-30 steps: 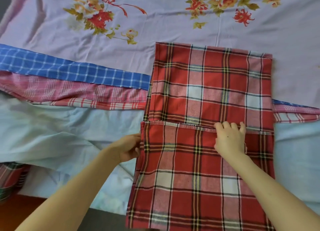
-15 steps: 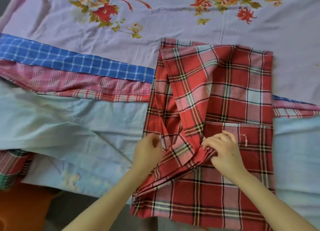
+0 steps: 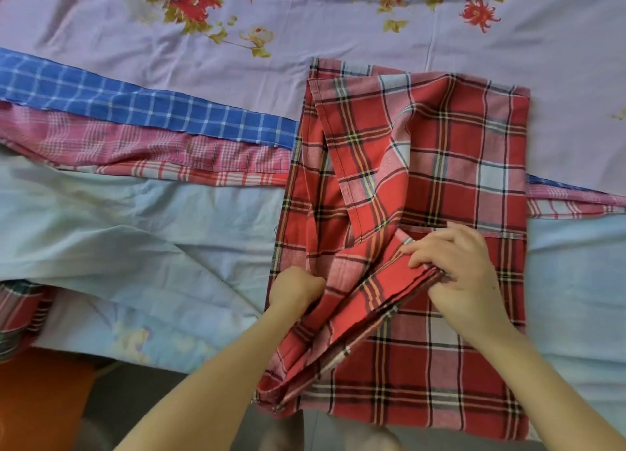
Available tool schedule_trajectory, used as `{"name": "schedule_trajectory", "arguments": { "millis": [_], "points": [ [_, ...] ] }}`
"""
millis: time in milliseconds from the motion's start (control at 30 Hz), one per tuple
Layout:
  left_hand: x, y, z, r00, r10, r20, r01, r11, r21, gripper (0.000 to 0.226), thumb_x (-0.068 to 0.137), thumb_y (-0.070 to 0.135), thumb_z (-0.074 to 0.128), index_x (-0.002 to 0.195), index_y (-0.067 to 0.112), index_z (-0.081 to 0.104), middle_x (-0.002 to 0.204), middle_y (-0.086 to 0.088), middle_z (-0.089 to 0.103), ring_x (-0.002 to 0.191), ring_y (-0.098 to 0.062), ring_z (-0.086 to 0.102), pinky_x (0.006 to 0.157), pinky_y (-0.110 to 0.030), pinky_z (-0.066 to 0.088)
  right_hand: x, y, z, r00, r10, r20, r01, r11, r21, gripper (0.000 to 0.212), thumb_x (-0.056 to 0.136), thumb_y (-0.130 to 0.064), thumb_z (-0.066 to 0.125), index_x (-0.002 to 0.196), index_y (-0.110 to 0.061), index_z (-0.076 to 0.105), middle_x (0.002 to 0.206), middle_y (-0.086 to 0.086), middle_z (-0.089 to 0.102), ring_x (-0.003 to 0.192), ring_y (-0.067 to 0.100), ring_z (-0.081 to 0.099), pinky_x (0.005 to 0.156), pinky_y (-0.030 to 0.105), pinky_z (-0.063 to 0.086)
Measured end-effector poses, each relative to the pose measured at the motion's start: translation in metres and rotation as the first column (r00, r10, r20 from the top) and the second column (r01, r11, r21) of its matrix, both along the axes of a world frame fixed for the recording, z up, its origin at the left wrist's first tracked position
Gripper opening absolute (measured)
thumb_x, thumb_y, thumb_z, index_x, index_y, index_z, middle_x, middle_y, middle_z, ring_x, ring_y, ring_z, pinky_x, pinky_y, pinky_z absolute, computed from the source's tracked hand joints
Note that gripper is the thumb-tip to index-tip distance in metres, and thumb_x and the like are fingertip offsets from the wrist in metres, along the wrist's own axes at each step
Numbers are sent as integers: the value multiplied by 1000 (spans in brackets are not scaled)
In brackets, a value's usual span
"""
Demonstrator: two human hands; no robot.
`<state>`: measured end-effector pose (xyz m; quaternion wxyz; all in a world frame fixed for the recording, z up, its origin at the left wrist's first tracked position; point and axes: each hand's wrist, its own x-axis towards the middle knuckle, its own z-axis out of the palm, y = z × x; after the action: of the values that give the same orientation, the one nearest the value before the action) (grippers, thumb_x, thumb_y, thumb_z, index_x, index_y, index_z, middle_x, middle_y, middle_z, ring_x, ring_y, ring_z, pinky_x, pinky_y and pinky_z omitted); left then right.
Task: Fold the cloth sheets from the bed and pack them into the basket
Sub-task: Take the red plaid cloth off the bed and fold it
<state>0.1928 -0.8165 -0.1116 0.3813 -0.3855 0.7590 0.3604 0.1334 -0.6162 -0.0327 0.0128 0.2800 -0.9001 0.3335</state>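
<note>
1. The red plaid sheet [image 3: 440, 166] lay at the near edge of the bed, right of centre in the view, on top of a pale blue sheet [image 3: 142, 234]. Its long axis ran from twelve o'clock to six o'clock, and its near end hung over the bed's edge.

2. The left hand [image 3: 295, 289] sat at the plaid sheet's nine o'clock edge, fingers curled into the cloth and gripping a bunched layer there.

3. The right hand [image 3: 464, 274] lay at about three o'clock from the left one, nearer the sheet's middle. Its fingers and thumb were closed in a pinch on a stack of gathered hem edges.

4. Between the two hands a loose flap stood up in a diagonal ridge, running from about seven o'clock up toward one o'clock. The far half of the sheet lay at twelve o'clock from both sets of fingers.

5. I judged the fold half made: the gathered edge probably had to travel toward twelve o'clock or be laid flat, with both hands equally near.

6. A blue checked cloth [image 3: 145, 108] and a pink checked cloth [image 3: 135, 149] stretched off toward nine o'clock, unfolded. No basket was in view.
</note>
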Motion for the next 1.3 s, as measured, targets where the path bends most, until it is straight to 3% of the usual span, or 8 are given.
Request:
{"name": "schedule_trajectory", "arguments": {
  "millis": [100, 267, 400, 667, 800, 1067, 1200, 1300],
  "points": [
    [14, -12, 7, 981, 142, 135, -171, 957, 234, 42, 72, 38, 66, 92, 1, 68, 85, -13, 71, 82, -26, 67, 76, -36, 53, -7, 5, 17, 993, -26, 113, 40, 991, -131, 31, 50, 2, 39, 70, -6, 62, 90, -2, 69, 96, 11, 55, 96, 23, 36],
    [33, -8, 14, 983, 46, 177, -71, 988, 139, 36, 100, 10, 35, 129, -9, 48, 137, -23, 48, 126, -33, 46, 96, -31, 40, -19, 19, 28, 973, -56, 223, 105, 971, -214, 46, 43, 10, 40, 73, -20, 57, 94, -12, 67, 98, 18, 60, 94, 23, 41],
    [46, 4, 6, 999, -14, 44, 16, 999, -38, 33, 96, 18, 44, 107, -9, 59, 116, -24, 62, 111, -36, 57, 83, -33, 44, -22, 29, 28, 958, -116, 261, 164, 971, -172, 45, 45, 9, 38, 73, -19, 59, 97, -12, 66, 97, 15, 60, 90, 23, 43],
    [65, -63, 14, 912, 400, -89, -399, 916, 22, 27, 89, 11, 47, 64, 4, 54, 59, -10, 67, 58, -23, 62, 65, -36, 53, -26, 35, 21, 935, -211, 287, 241, 968, -75, 56, 47, 27, 38, 75, -17, 60, 93, -27, 65, 95, -1, 58, 87, 13, 42],
    [69, -86, 9, 849, 527, -43, -506, 833, 226, 23, 96, 11, 47, 78, 0, 57, 70, -14, 69, 63, -25, 66, 67, -35, 59, -33, 20, 11, 960, -116, 254, 130, 991, -39, 49, 50, 19, 43, 73, -21, 59, 96, -24, 64, 98, -2, 57, 89, 14, 41],
    [92, -49, 13, 991, 45, -125, -34, 995, 89, 35, 87, 51, 57, 87, 16, 65, 81, 6, 66, 79, -14, 62, 69, -25, 49, -60, 12, 5, 982, -92, 162, -7, 852, 524, 47, 53, 18, 57, 61, -29, 54, 66, 0, 61, 73, 32, 54, 62, 31, 32],
    [103, -41, 15, 975, -87, -206, 88, 996, -4, 17, 90, 41, 55, 89, 25, 58, 86, 9, 59, 83, -11, 54, 69, -23, 38, 12, 64, 24, 882, 134, 453, -375, 780, 500, 56, 38, -3, 55, 68, -50, 50, 60, -27, 48, 63, 7, 54, 56, 28, 40],
    [109, -38, 17, 898, 2, -439, -31, 998, -59, 7, 88, 25, 60, 82, 23, 59, 83, 6, 61, 80, -12, 55, 69, -24, 40, 59, 89, 42, 656, 143, 741, -622, 658, 423, 40, 51, -27, 55, 76, -59, 52, 70, -32, 56, 71, -12, 53, 67, 10, 41]
  ]
}}
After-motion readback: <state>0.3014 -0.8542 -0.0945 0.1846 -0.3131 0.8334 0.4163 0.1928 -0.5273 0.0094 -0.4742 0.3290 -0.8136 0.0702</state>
